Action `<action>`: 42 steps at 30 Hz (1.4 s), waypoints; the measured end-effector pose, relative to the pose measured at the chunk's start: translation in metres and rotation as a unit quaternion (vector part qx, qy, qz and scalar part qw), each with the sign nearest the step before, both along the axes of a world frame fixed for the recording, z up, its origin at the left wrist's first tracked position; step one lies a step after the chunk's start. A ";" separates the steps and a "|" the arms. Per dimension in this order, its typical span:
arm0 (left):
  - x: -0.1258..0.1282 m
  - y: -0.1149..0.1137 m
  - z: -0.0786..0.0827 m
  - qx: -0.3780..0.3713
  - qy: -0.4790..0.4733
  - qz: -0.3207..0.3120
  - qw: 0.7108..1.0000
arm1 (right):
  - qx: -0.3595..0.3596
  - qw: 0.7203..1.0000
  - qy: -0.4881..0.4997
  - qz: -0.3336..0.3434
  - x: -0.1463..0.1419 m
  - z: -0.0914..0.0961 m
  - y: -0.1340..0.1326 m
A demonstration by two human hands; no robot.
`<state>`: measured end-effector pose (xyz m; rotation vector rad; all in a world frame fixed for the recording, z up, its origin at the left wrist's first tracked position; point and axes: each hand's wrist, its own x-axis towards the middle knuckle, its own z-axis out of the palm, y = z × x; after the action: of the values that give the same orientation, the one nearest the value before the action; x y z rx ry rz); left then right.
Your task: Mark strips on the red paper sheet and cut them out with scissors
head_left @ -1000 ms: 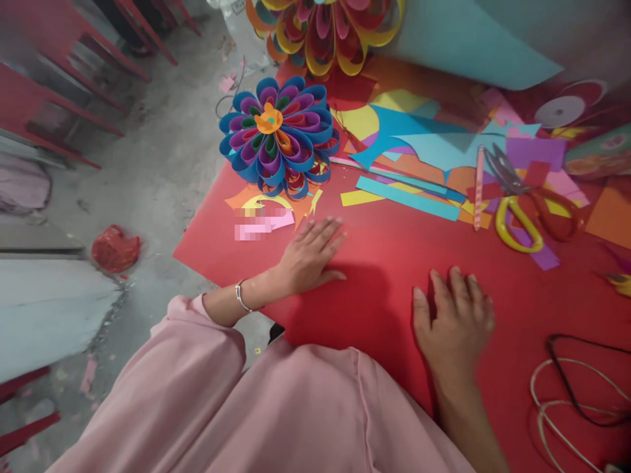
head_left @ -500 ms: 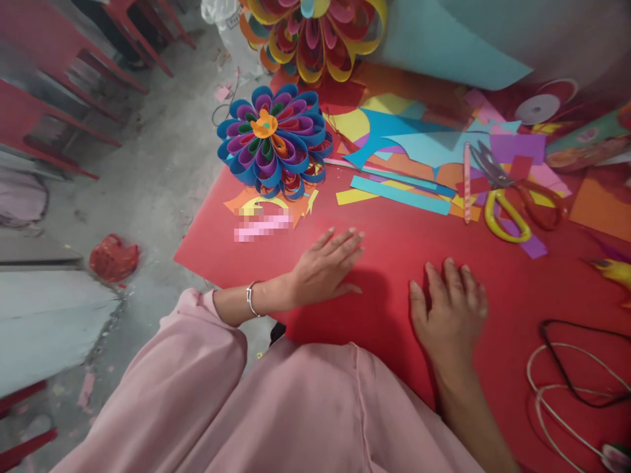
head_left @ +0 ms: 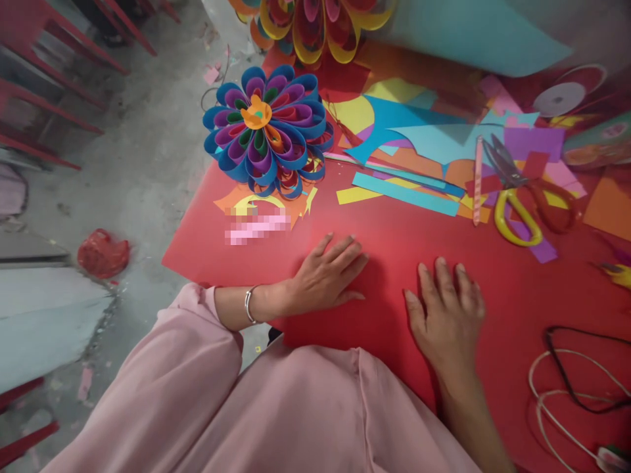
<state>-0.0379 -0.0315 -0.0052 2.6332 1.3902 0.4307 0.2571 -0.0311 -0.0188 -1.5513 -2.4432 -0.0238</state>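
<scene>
- Left hand (head_left: 326,279) has shifted toward the right hand (head_left: 446,318) since the first earlier frame, and its fingers stand further apart; the right hand has held nearly the same place.
- Far left: a red plastic bag (head_left: 102,254) lies on the floor, clear of the table.
- Left: a paper flower (head_left: 266,135) with blue outer petals sits at the left edge of the red table (head_left: 389,226), beyond the left hand and apart from it. Paper scraps lie at its near side; part of them is blurred out.
- Center: left hand is palm down, fingers spread, holding nothing visible. Red table is directly below it; whether the whole palm makes contact cannot be told.
- Beyond the gap between hands: a light blue strip (head_left: 405,194) lies among cut paper, untouched.
- Right of center: right hand is flat on the red table, fingers slightly parted, nothing pinched.
- Right: scissors (head_left: 515,179) lie on paper pieces beyond the right hand; a white cord (head_left: 541,398) lies looped nearer the body.
- Step in hand, by judgement: flat-hand resting or smoothing. Picking up any piece would call for lifting a palm and closing the fingers.
</scene>
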 end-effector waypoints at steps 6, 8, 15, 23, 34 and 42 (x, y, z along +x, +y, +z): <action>-0.002 0.000 -0.003 0.006 -0.016 -0.001 1.000 | -0.003 1.000 0.000 -0.003 0.001 -0.001 0.001; -0.003 0.000 -0.003 0.015 -0.019 -0.003 1.000 | 0.002 1.000 -0.001 0.000 0.002 -0.002 0.001; -0.002 0.000 -0.005 0.009 -0.020 -0.006 1.000 | -0.006 1.000 0.007 -0.011 0.002 -0.002 0.001; -0.002 0.001 -0.004 0.021 -0.022 -0.008 1.000 | 0.010 1.000 0.004 -0.013 0.002 -0.002 0.003; -0.001 0.002 -0.002 0.022 -0.001 -0.007 1.000 | 0.013 1.000 0.008 -0.016 0.002 -0.004 0.003; -0.004 -0.001 0.002 -0.004 -0.002 -0.004 1.000 | -0.008 0.999 0.010 -0.040 -0.007 0.003 -0.002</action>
<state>-0.0415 -0.0322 -0.0028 2.6294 1.3755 0.4279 0.2501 -0.0329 -0.0156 -1.6484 -2.3713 -0.0028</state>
